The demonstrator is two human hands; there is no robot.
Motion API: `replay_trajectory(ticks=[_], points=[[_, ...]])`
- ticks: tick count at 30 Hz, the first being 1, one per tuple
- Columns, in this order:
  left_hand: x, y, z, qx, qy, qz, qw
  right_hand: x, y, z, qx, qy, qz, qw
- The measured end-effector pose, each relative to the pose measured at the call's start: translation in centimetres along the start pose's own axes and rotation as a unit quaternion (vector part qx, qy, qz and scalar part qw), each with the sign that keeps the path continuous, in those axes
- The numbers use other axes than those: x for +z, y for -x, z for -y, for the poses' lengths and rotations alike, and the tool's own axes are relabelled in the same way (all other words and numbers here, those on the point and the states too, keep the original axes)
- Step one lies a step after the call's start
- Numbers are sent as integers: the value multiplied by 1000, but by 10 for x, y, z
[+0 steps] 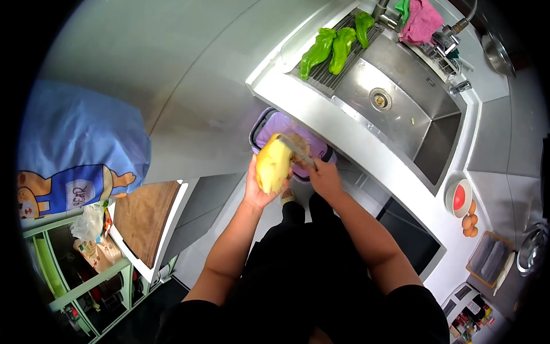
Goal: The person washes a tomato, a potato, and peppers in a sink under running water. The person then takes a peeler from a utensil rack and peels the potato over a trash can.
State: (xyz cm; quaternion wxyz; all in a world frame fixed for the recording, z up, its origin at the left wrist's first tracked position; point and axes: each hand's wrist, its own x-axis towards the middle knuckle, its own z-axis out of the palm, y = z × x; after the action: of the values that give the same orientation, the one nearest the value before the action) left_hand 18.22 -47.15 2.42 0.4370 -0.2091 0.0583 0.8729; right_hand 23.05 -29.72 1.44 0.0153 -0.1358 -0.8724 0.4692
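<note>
A large yellow potato (273,165), mostly bare of skin, rests in my left hand (255,186), whose fingers wrap around its side. My right hand (326,179) grips a slim grey peeler (295,150), its far end against the top of the potato. Whether the peeler's edge is cutting into the surface cannot be made out. Beneath both hands stands a bin (265,127) with a purple liner, and brownish peelings (301,146) show behind the peeler.
Right of the bin runs a white counter edge (321,109) with a steel sink (395,69). Green peppers (317,54) lie on its drain rack. Further right are a bowl (458,198) and eggs (470,220). A wooden board (146,221) and a blue bear-print cover (86,132) are at left.
</note>
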Motion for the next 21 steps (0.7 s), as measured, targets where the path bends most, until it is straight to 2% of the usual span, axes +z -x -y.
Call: replay_trajectory(ticks=[1,3,4,6,8,10,11,12,14,15,17,18,20,21], points=[[-1,-1,1,-5,1,5,1000,0,-1,-1,1,1,-3,1000],[-1,-1,1,-11,1,11,1000,5,-7,-9,-82,91,-30,992],[0,0,1,-17,5,18,1000,8,-13,-20,-81,90,-30,992],[2,4,4,-24,8,25,999,14,-25,-51,5,112,-17,994],[8,6,6,-15,-45,69,996,16,-28,-71,4,86,-16,996],[0,7,3,1,-44,30,999,18,-19,-64,5,62,-1,998],[-4,2,0,14,-47,-3,999,21,-17,-58,84,-99,13,991],[-8,-1,-1,16,-45,-2,999,21,-12,-43,164,-255,27,952],[-13,-6,-2,88,-138,-78,983,13,-2,8,248,-293,60,921],[-11,-7,2,85,-139,-78,984,24,2,13,249,-294,58,921],[-7,-14,10,178,-195,-119,957,40,5,16,99,-242,51,964],[-8,-15,11,175,-194,-119,958,38,5,23,100,-241,49,964],[-12,-15,7,190,-231,-114,947,29,2,42,106,-341,58,932],[-11,-15,6,193,-230,-114,947,33,-1,36,109,-320,94,936]])
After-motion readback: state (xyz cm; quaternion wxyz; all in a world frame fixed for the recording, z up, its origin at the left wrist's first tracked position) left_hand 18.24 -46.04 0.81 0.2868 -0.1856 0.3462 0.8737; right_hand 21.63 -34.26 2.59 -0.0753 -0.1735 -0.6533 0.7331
